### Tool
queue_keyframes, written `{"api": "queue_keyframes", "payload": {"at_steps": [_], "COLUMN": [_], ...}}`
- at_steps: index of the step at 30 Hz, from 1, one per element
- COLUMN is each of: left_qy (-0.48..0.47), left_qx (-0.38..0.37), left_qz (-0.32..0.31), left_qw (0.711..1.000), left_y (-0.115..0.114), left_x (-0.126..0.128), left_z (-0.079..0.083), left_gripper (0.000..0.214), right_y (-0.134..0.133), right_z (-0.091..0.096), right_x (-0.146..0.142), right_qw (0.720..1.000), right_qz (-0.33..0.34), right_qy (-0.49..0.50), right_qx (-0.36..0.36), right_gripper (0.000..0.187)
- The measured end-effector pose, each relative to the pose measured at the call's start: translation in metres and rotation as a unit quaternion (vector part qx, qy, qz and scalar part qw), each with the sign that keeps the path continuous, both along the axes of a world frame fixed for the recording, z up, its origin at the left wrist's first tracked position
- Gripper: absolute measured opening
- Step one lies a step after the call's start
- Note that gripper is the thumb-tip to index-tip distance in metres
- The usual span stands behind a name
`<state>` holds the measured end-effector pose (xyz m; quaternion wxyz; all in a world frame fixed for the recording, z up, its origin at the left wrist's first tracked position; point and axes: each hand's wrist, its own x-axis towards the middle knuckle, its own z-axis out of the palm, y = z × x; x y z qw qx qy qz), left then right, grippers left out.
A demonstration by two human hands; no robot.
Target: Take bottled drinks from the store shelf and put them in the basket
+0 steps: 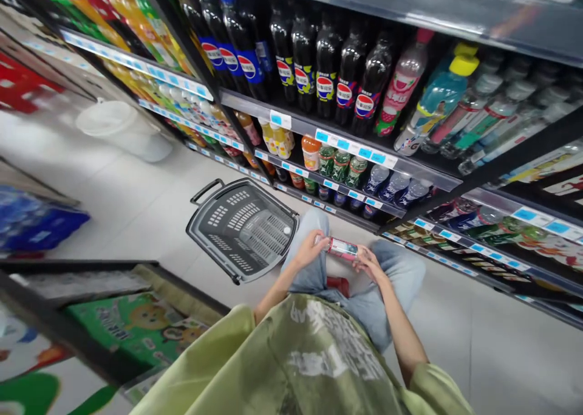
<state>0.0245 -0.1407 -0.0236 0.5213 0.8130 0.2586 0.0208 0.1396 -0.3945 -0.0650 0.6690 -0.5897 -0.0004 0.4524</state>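
I am crouched in a shop aisle in front of drink shelves. Both hands hold one small bottle with a red label (pixel 342 248), lying sideways above my knees. My left hand (pixel 311 248) is closed round its cap end. My right hand (pixel 367 262) is closed round its other end. An empty grey shopping basket (pixel 242 228) stands on the floor just left of my left knee, its handle folded down toward the back.
Shelves of dark cola bottles (pixel 314 56), clear drink bottles (pixel 444 96) and small bottles (pixel 341 166) run along the right. A white bucket (pixel 119 126) stands on the floor at far left. A low shelf with green packages (pixel 132 327) is at near left.
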Motion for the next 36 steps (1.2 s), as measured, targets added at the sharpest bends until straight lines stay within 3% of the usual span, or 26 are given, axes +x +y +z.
{"api": "queue_keyframes", "payload": {"at_steps": [3,7,10,13,16,21,26,31,36], "left_qy": [-0.08,-0.12,-0.097,-0.024,0.1,0.229,0.323,0.356,0.361], "left_qx": [0.036,0.161,0.217,0.231,0.192,0.121,0.062,0.022,0.011], "left_qz": [0.01,0.074,0.17,0.243,0.242,0.258,0.273,0.24,0.214], "left_qw": [0.996,0.977,0.956,0.942,0.946,0.931,0.904,0.903,0.907], "left_y": [0.015,0.07,0.117,0.148,0.16,0.162,0.152,0.138,0.14], "left_x": [-0.01,-0.034,-0.055,-0.07,-0.076,-0.082,-0.084,-0.074,-0.057], "left_z": [0.023,0.052,0.047,0.014,-0.036,-0.119,-0.188,-0.239,-0.267], "left_gripper": [0.026,0.025,0.021,0.019,0.019,0.021,0.025,0.023,0.02], "right_y": [-0.002,-0.012,-0.018,-0.02,-0.02,-0.025,-0.031,-0.033,-0.032], "right_z": [-0.004,-0.017,-0.029,-0.037,-0.04,-0.041,-0.046,-0.052,-0.058], "right_x": [0.005,0.018,0.024,0.024,0.02,0.015,0.014,0.013,0.011], "right_qw": [0.999,0.992,0.98,0.972,0.972,0.97,0.965,0.959,0.954], "right_qz": [-0.029,-0.111,-0.17,-0.19,-0.181,-0.157,-0.133,-0.103,-0.08], "right_qy": [0.007,-0.007,-0.015,-0.012,-0.001,0.003,-0.012,-0.011,-0.003], "right_qx": [-0.012,-0.064,-0.107,-0.137,-0.153,-0.185,-0.225,-0.263,-0.29], "right_gripper": [0.07,0.061,0.058,0.056,0.056,0.055,0.051,0.043,0.041]}}
